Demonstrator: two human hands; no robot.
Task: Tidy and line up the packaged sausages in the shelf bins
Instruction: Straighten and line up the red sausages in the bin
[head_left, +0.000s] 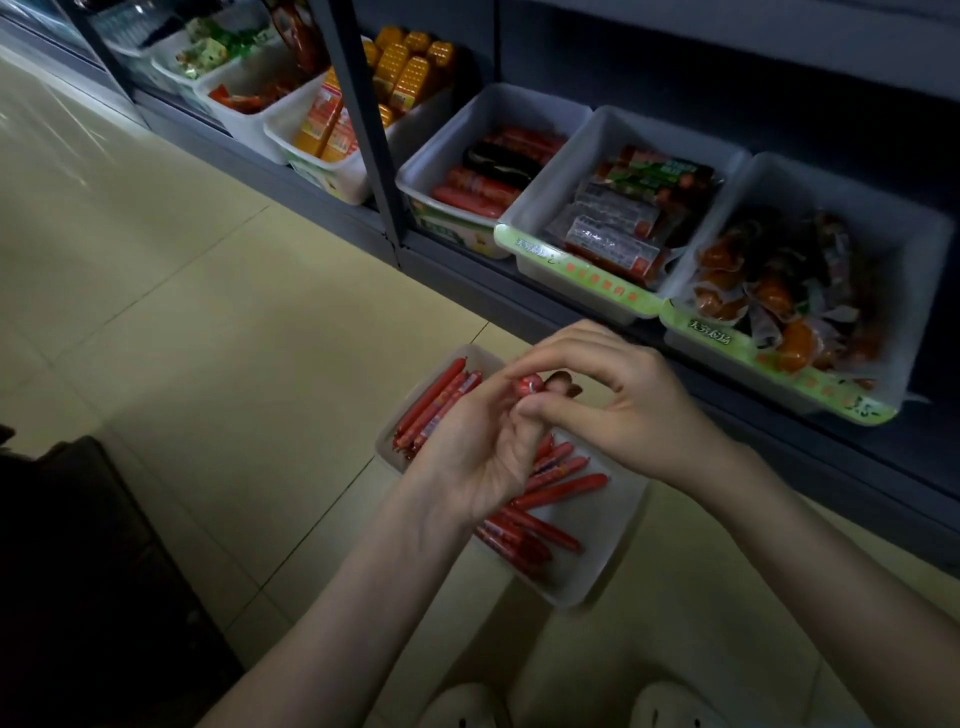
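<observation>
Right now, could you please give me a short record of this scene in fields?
Setting: pale tiled floor before a dark shelf
Floor bin: white plastic bin on the floor, holding loose thin red sausages
Left grip: holds a bundle of thin red sausages over the bin
Right grip: pinches one end of the bundle
Shelf: white shelf bins, one with thick red sausages
Order: the loose sausages lie at mixed angles

Pale cream tiled floor (208, 312), dark grey metal shelf (675, 62) behind, grey upright post (358, 114), dim light, soft glare on far tiles
</observation>
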